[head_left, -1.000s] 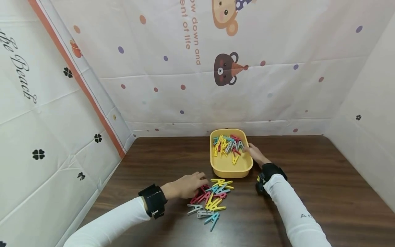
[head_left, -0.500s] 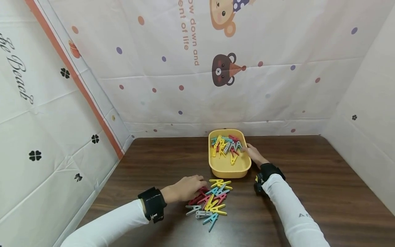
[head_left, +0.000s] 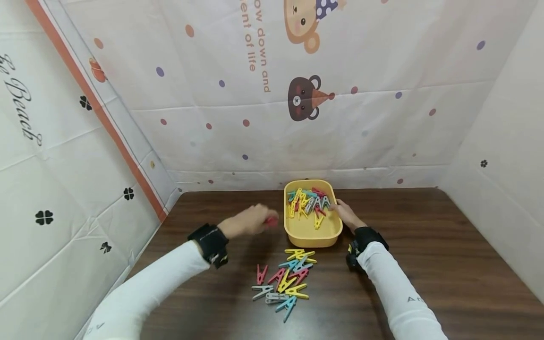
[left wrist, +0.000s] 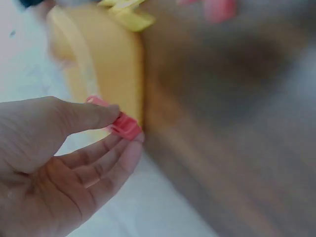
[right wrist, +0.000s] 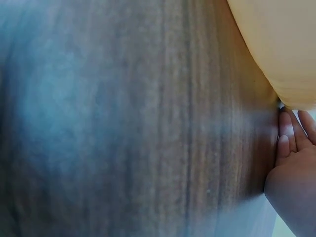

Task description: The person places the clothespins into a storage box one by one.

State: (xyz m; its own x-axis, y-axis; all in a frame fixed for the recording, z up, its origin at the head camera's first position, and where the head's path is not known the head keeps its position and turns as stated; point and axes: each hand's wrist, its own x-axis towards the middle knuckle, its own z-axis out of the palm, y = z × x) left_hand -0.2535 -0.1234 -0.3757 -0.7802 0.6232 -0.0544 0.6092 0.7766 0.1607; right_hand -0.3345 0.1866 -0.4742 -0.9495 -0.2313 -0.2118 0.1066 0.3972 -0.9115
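My left hand [head_left: 250,219] is raised over the table, left of a yellow plastic tub [head_left: 313,242]. Between thumb and fingertips it pinches a red clothespin [left wrist: 126,126], seen close up in the left wrist view. My right hand [head_left: 346,215] holds the tub's right wall, thumb over the rim and fingers against the outside. Yellow, blue, grey and red clothespins lie in the tub's far part. In front of the tub, a loose pile of clothespins [head_left: 285,281] spreads over the table, with one red clothespin [head_left: 261,274] at its left edge.
The dark wooden table [head_left: 416,245] extends to both sides of the tub. A white printed curtain [head_left: 212,146] stands close behind its far edge, with more white sheeting at left and right.
My left hand has lifted from the pile with a red clothespin and moved up and away towards the tub's left side. The right hand stays at the tub.
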